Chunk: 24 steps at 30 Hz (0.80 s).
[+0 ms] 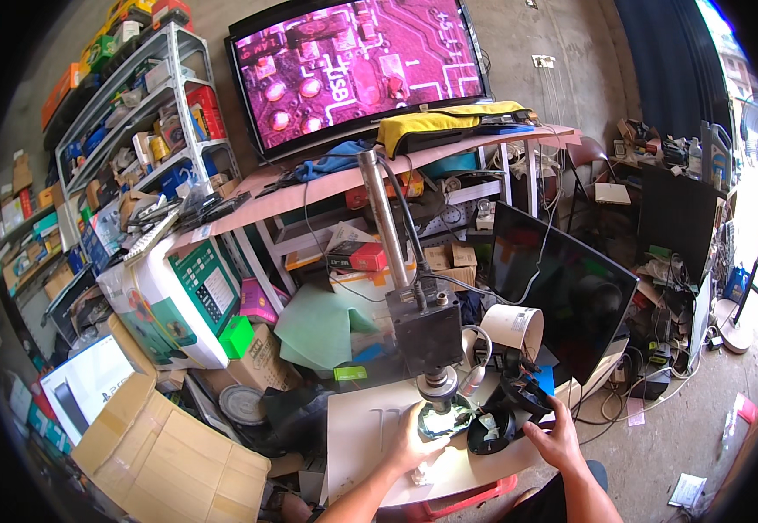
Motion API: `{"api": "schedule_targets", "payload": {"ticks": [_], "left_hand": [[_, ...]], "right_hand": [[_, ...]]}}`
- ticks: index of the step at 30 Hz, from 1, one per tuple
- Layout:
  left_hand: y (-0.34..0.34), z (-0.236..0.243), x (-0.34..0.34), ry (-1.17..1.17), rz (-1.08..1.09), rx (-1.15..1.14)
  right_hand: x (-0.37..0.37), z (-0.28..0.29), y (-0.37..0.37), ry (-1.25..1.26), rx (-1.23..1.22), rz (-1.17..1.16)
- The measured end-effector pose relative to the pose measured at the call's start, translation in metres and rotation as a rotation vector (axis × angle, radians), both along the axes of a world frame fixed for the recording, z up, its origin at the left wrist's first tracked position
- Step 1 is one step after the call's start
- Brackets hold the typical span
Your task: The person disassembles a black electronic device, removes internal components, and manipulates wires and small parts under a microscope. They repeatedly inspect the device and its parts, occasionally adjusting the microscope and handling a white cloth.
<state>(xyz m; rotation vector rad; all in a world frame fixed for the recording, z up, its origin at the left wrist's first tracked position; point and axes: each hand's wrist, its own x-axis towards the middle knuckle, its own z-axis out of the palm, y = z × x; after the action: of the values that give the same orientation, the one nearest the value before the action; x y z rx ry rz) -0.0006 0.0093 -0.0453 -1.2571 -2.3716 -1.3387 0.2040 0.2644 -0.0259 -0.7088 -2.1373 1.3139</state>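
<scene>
My left hand [418, 444] grips a small lit object [446, 421], apparently a circuit board, beneath the lens of a black microscope [422, 331] on a metal post. At the right, my right hand [553, 440] holds a black round housing [523, 388]. Another black round part [492, 436] with small pale pieces inside lies between my hands on a pale board [357, 453]. A screen [357, 65] at the top displays a magnified pink circuit board.
An open cardboard box [169, 449] sits lower left. Packed metal shelving [148, 105] stands upper left. A pink shelf-top [274, 200] holds a yellow bag [440, 126]. A dark flat screen [553, 288] leans behind a white cylinder [514, 331]. Cables [658, 383] trail across the right.
</scene>
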Motion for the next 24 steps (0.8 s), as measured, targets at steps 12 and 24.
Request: {"api": "schedule_targets", "payload": {"ticks": [12,24], "left_hand": [[-0.0008,0.0057,0.0011,-0.077,-0.039,0.006],[-0.0006,0.009,0.0031,-0.086,-0.051,-0.001]], "right_hand": [[0.0007,0.0,0.0007,0.008,0.001,0.001],[0.0009,-0.0019,0.0037,0.009,0.018,0.012]]}}
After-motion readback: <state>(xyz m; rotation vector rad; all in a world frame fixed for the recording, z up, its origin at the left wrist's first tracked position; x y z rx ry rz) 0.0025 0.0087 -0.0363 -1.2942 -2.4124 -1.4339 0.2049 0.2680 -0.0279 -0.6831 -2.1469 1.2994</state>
